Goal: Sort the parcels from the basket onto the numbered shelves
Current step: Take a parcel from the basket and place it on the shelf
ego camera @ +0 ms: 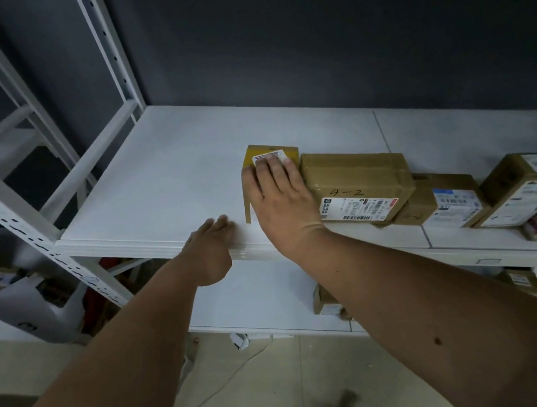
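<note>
The right hand point(278, 198) lies flat, fingers straight, on a thin brown parcel point(268, 156) near the front edge of the white shelf point(161, 169), just beside a box marked "4-2" point(357, 184). More boxes point(446, 201) line the front edge toward the right. The left hand point(212, 240) rests at the front edge, fingers seemingly relaxed, though blurred.

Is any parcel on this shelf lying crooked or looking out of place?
Yes. At the right end of the shelf, one box sits tilted, propped on the parcels beneath it. The flat parcel under the right hand lies level beside the box marked 4-2.
</note>
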